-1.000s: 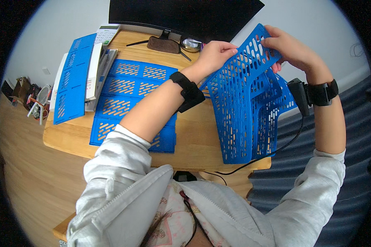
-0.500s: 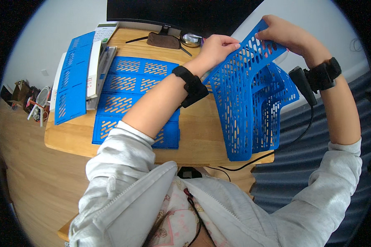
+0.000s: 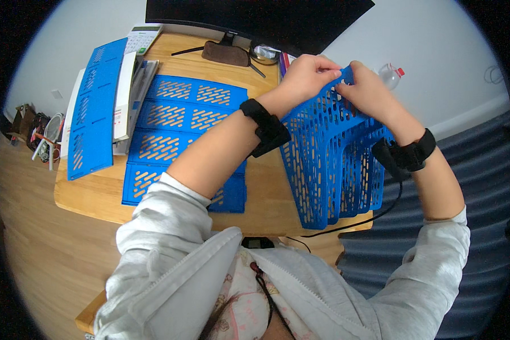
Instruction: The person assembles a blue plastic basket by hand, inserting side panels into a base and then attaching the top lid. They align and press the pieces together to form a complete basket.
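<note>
A blue perforated plastic file holder [image 3: 323,170] stands on the right side of the desk, its slotted upright panels side by side. At the top edge of its nearest left panel, my left hand [image 3: 307,78] pinches the corner between thumb and fingers. My right hand [image 3: 369,90] grips the same upper part just to the right, thumb on the near face, some fingers hidden behind. Flat on the desk, left of the holder, lies a blue slotted panel [image 3: 188,134], partly covered by my left forearm. Another blue panel [image 3: 101,107] rests tilted on books at the left.
Books [image 3: 126,96] and a calculator [image 3: 143,38] occupy the desk's left side. Behind are a monitor [image 3: 255,22], a brown pouch [image 3: 225,53] and pens [image 3: 284,61]. A clear bottle with a red cap [image 3: 390,76] is beyond my right hand. A black cable [image 3: 357,222] crosses the front right.
Both hands and the holder's upper edge have come together, my right hand moving down and left. The holder's panels now appear more upright and fanned out. The bottle has come into view.
</note>
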The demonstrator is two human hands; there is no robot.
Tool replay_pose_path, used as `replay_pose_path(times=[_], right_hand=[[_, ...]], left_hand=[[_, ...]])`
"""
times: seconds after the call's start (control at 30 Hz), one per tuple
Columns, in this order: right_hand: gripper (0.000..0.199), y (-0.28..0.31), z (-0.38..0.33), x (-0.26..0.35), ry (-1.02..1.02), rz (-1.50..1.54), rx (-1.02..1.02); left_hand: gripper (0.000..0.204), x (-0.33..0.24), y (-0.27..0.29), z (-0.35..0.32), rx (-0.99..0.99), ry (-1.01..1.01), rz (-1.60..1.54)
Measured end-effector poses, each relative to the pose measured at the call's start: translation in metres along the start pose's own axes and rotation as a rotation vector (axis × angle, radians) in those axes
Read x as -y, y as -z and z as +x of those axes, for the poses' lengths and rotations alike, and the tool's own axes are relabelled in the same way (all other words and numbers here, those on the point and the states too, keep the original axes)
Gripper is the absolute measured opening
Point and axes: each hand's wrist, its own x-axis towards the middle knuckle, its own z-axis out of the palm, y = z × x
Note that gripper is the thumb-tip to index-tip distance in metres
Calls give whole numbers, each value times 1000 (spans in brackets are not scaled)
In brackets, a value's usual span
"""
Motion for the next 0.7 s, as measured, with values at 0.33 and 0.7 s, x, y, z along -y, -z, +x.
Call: replay_pose_path(times=[0.33,0.7], right_hand=[[29,10,-26,17,-146,192,113],[24,3,-27,28,-134,222,193]], left_hand=[[21,-1,2,0,21,-10,44],[21,0,2,1,-9,15,46]])
